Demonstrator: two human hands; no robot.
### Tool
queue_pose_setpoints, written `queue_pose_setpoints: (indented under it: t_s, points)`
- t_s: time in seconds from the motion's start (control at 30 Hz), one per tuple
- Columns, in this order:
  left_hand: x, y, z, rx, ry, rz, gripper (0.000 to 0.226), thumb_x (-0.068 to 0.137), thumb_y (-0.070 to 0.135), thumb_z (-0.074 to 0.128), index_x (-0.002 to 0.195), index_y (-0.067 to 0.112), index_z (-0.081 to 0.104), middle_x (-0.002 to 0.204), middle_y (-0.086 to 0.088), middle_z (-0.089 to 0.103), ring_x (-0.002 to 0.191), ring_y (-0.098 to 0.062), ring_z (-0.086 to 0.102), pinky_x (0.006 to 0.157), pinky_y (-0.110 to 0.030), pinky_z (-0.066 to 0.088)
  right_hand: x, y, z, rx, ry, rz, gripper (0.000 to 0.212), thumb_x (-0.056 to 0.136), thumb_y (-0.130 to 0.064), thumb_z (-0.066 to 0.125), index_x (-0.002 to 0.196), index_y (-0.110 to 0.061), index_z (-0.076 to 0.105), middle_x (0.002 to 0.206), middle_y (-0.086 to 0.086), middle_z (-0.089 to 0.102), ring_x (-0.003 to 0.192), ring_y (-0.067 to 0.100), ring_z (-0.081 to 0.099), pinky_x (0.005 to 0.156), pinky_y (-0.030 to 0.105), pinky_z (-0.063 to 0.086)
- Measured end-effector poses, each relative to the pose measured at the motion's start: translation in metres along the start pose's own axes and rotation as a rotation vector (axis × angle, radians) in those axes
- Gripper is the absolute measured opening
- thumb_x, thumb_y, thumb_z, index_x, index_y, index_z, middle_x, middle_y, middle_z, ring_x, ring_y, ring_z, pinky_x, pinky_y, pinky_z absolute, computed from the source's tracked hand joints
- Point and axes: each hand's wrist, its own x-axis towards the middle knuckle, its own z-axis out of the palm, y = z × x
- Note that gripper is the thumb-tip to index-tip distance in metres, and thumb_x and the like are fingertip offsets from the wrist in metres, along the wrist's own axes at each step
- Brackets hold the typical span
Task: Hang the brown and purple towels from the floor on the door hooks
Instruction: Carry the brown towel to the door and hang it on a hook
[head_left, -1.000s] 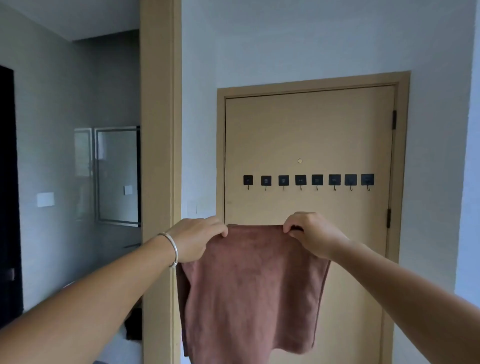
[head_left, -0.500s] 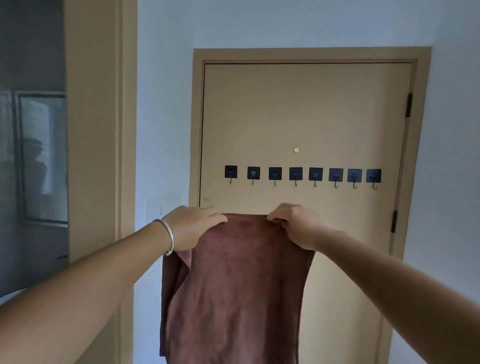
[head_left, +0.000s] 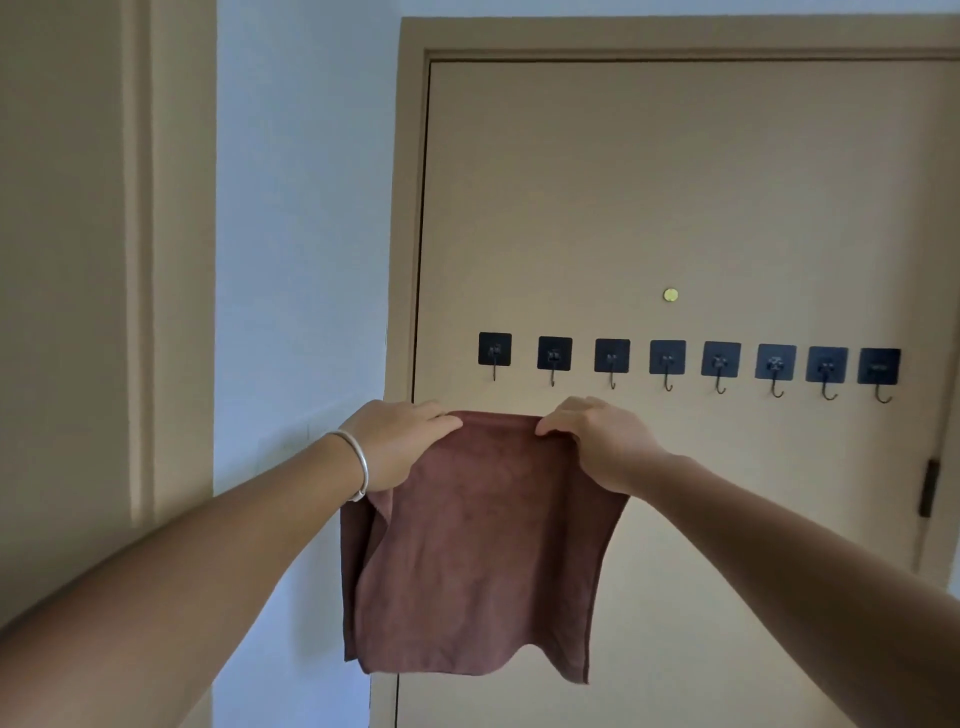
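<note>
A brown towel (head_left: 483, 561) hangs spread in front of me, held by its top edge. My left hand (head_left: 397, 444), with a silver bangle at the wrist, grips the top left corner. My right hand (head_left: 597, 441) grips the top right corner. Both hands are just below the left end of a row of several black square hooks (head_left: 667, 358) stuck across a tan door (head_left: 675, 182). The towel's top edge is a little under the hooks and apart from them. No purple towel is in view.
The tan door frame (head_left: 408, 208) stands against a pale blue wall (head_left: 301, 208). A second tan frame (head_left: 171, 260) runs down the left. A small brass peephole (head_left: 670, 295) sits above the hooks, and a dark hinge (head_left: 930, 488) is at the door's right edge.
I have come closer to the door, so it and the hooks fill more of the view. Both hands still hold the brown towel's top corners, now nearer the left hooks.
</note>
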Motion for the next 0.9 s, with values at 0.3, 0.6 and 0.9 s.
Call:
queue_pose_setpoints:
  t_s: [0.3,0.6,0.9]
  points:
    - [0.102,-0.054,0.072,0.059,0.017,-0.072,0.074,0.081,0.001,0.047,0.145,0.032,0.028,0.135,0.008,0.04,0.103,-0.017,0.054,0.077,-0.034,0.049,0.118,0.069,0.078,-0.004,0.003,-0.049,0.064,0.083,0.009,0.041,0.127,-0.035,0.058,0.128,-0.01,0.055,0.12,0.017,0.046,0.094,0.029,0.04]
    - [0.21,-0.094,0.114,0.049,0.021,-0.142,0.071,0.082,0.006,0.048,0.146,0.032,0.029,0.136,0.007,0.039,0.103,-0.018,0.054,0.078,-0.033,0.048,0.219,0.139,0.118,-0.007,-0.002,-0.037,0.063,0.083,0.004,0.04,0.129,-0.035,0.056,0.126,-0.003,0.054,0.122,0.02,0.043,0.094,0.036,0.042]
    - [0.248,-0.108,0.166,-0.085,0.082,-0.199,0.072,0.077,0.009,0.044,0.141,0.036,0.028,0.126,0.009,0.039,0.093,-0.02,0.056,0.066,-0.028,0.038,0.249,0.149,0.16,-0.08,0.153,-0.027,0.043,0.088,-0.006,0.044,0.122,-0.027,0.06,0.124,-0.003,0.056,0.119,0.02,0.046,0.076,0.032,0.04]
